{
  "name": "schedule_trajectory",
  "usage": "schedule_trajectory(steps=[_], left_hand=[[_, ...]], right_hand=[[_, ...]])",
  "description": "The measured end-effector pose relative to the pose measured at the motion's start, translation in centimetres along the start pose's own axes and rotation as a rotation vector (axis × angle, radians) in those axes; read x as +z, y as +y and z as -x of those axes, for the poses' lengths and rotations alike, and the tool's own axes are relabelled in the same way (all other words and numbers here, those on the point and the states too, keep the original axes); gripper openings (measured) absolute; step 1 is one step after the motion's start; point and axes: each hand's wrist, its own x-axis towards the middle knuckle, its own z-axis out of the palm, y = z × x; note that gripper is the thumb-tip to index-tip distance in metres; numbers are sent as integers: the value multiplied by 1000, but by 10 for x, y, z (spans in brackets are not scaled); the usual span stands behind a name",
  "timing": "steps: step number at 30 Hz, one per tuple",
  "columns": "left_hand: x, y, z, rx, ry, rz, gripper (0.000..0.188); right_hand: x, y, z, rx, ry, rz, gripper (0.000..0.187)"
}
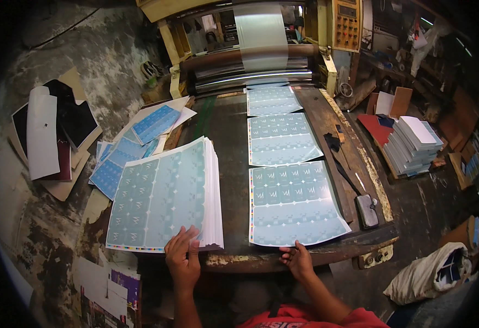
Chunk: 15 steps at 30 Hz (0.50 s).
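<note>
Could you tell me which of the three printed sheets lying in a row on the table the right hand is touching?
The nearest sheet: the right hand touches its front edge, while the other two lie farther off toward the machine.

We see a thick stack of pale teal label sheets (165, 197) at lower centre-left, rectangular with white borders. Right of it, three glossy sheets of the same print (291, 202) run up the frame's middle. Loose blue printed sheets (135, 145) fan out at left. A yellow control panel (347, 24) with buttons stands at top right.
</note>
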Motion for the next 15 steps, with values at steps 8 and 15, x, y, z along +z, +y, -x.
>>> schedule_trajectory(steps=[8, 15], left_hand=[[-12, 5, -1, -286, 132, 483, 29], [-24, 32, 12, 298, -430, 315, 21]], right_hand=[[22, 0, 22, -123, 112, 3, 68], [46, -47, 60, -87, -486, 74, 69]])
